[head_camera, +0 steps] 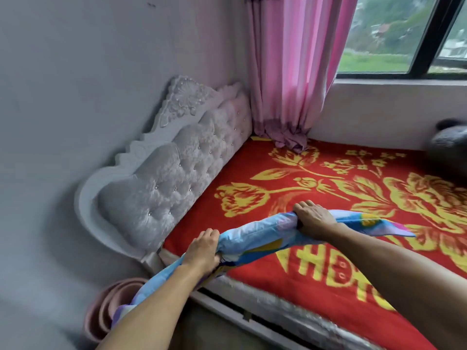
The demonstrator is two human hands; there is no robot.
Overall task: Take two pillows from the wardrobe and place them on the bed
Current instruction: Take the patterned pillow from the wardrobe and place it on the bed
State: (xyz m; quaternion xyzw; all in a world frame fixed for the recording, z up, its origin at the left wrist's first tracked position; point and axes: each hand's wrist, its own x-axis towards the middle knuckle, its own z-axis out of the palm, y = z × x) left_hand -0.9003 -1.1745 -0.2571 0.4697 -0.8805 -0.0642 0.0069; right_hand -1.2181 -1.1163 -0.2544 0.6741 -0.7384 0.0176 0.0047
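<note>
Over red floral bed (316,173), tufted headboard (177,170), pink curtain (290,72)

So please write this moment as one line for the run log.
phase: placing | object: blue pillow | left hand: gripping | right hand: gripping | position: over red blanket, near headboard | released: no

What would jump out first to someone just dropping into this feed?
The red blanket with yellow flowers covering the bed, filling the right side. In front, the left hand and right hand grip a blue patterned pillow above it. A pink curtain hangs beside the window.
</note>
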